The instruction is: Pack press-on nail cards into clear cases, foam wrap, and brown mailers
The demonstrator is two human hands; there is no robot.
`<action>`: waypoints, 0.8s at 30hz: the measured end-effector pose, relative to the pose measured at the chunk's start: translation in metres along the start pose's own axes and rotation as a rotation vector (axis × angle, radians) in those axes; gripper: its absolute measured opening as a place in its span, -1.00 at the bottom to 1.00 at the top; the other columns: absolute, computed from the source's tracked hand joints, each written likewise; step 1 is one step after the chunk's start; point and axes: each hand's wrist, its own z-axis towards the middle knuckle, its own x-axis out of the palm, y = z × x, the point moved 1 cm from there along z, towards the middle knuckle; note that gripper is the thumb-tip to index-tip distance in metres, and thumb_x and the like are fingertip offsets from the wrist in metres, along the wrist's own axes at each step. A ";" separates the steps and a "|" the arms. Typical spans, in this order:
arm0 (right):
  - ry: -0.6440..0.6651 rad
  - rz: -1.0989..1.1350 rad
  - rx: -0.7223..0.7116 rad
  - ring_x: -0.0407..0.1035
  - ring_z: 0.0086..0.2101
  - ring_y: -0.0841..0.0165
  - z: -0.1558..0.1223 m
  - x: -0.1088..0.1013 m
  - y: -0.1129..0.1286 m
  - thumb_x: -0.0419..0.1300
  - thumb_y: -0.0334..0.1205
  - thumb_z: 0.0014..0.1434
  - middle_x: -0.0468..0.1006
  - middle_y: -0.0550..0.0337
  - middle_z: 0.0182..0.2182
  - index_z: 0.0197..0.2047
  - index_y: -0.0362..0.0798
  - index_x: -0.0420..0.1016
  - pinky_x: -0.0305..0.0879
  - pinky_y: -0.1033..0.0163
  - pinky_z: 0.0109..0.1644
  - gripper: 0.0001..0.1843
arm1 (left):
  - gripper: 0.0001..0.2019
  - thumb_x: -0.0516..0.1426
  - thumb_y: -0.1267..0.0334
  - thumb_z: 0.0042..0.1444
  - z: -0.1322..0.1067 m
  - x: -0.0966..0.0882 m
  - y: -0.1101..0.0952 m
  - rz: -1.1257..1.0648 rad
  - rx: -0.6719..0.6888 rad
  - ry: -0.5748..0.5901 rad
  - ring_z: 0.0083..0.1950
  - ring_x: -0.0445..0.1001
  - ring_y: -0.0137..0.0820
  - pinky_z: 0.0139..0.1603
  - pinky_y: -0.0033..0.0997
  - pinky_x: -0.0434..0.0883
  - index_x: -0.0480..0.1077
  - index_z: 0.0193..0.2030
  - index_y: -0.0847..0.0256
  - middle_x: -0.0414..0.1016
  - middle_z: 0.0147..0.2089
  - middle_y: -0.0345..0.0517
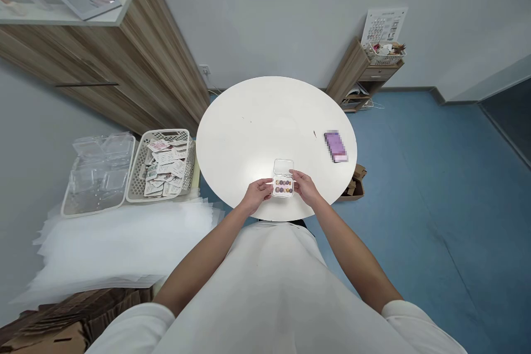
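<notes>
A small clear plastic case [283, 195] is held near the front edge of the white round table [257, 138], with its transparent lid [284, 166] standing open on the far side. Two rows of small oval pieces, purple, cream and gold, lie inside it; they look like press-on nails [284, 183]. My left hand [258, 196] grips the case's left side between thumb and fingers. On the opposite side my right hand [306, 187] pinches the right edge, its thumb or a finger reaching up by the hinge and lid. Whether the case touches the tabletop, I cannot tell.
A purple phone-like item [335, 145], blurred, lies at the table's right, with a tiny dark piece [315, 134] nearby. To the left stand a basket of small packets [133, 188], a basket of clear boxes [68, 199] and stacked translucent sheets [124, 243]. An open carton [352, 191] sits below right.
</notes>
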 end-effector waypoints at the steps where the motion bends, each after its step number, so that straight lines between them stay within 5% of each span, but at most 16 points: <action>1: -0.003 0.006 -0.011 0.41 -0.34 0.38 -0.001 0.002 0.001 0.19 -0.07 -0.04 0.50 0.16 -0.25 -0.12 0.03 0.38 0.32 0.22 -0.24 -0.62 | -0.56 0.28 0.21 -0.23 -0.002 0.000 -0.001 -0.012 -0.011 0.009 -0.40 0.37 -0.54 -0.29 -0.40 0.33 0.39 -0.14 0.24 0.45 -0.34 -0.11; 16: 0.054 0.063 -0.091 0.37 -0.22 0.36 -0.012 0.007 -0.002 0.21 -0.17 -0.09 0.49 0.17 -0.21 -0.31 0.00 0.47 0.29 0.18 -0.13 -0.79 | -0.68 0.24 0.32 -0.13 -0.005 -0.002 -0.003 -0.226 -0.094 0.057 -0.29 0.42 -0.53 -0.22 -0.47 0.39 0.39 -0.16 0.22 0.45 -0.23 -0.08; 24: 0.011 0.147 -0.063 0.39 -0.19 0.33 -0.023 0.014 0.002 0.17 -0.13 -0.03 0.45 0.19 -0.11 -0.12 0.09 0.37 0.35 0.17 -0.16 -0.66 | -0.65 0.23 0.29 -0.14 -0.005 0.004 -0.002 -0.248 -0.069 0.019 -0.28 0.42 -0.51 -0.21 -0.45 0.38 0.37 -0.14 0.19 0.46 -0.21 -0.09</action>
